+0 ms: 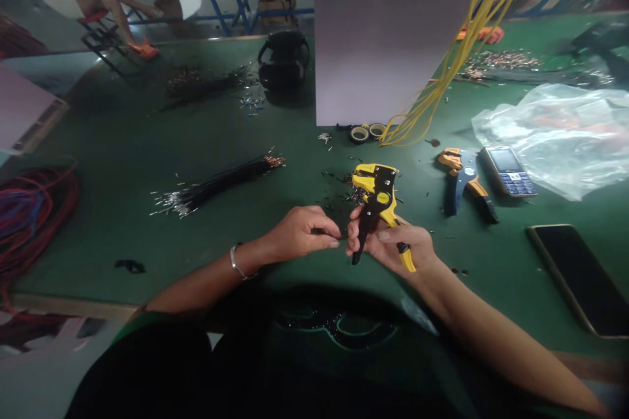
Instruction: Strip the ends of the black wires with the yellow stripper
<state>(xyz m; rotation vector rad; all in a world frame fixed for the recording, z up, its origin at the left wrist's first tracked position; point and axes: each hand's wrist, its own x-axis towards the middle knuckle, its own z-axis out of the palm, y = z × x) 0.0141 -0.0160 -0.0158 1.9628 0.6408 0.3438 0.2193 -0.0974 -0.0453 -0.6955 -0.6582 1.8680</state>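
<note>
My right hand is wrapped round the handles of a yellow and black wire stripper, its jaws pointing away from me. Close by on the left, my left hand is pinched, thumb against fingers; whatever thin thing it may hold is too small and dark to make out. Small black scraps lie under and around the stripper's jaws. Beyond my left hand rests a bundle of black wires, with bare copper ends on the right and silvery ends on the left.
At right lie a blue and orange wire stripper, a keypad phone, a smartphone and a plastic bag. Yellow wires hang beside a pale panel, near tape rolls. Red and blue wire coils sit left.
</note>
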